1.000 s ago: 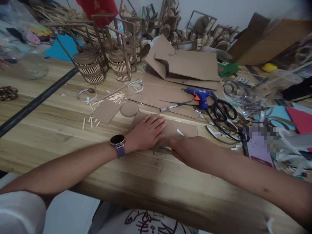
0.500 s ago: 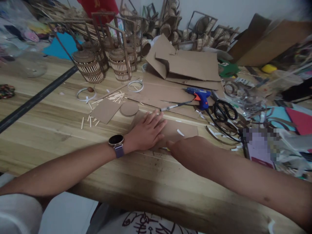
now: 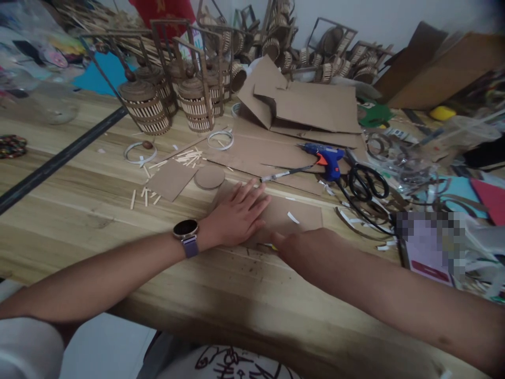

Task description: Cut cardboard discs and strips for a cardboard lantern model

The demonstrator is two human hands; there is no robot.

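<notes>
My left hand (image 3: 240, 215) lies flat with its fingers spread, pressing a piece of cardboard (image 3: 303, 213) onto the wooden table. At the near edge of that cardboard, my right hand (image 3: 298, 245) is closed round a yellow utility knife (image 3: 273, 246). Only a small yellow part and a thin tip of the knife show; the rest is hidden in the hand. A white paper scrap (image 3: 292, 217) rests on the cardboard. Left of my left hand are a round cardboard disc (image 3: 210, 178) and a square cardboard piece (image 3: 172, 180).
Small wooden sticks (image 3: 188, 156) and paper rings (image 3: 220, 140) lie beyond. A blue glue gun (image 3: 325, 155), black scissors (image 3: 366, 181) and a pen (image 3: 274, 175) are farther right. Lantern-like baskets (image 3: 145, 108) and folded cardboard (image 3: 315, 108) stand behind. A phone (image 3: 426, 247) lies right.
The view has shifted slightly. Both hands keep nearly the same places on the cardboard, with the right hand slightly lower at its near edge.
</notes>
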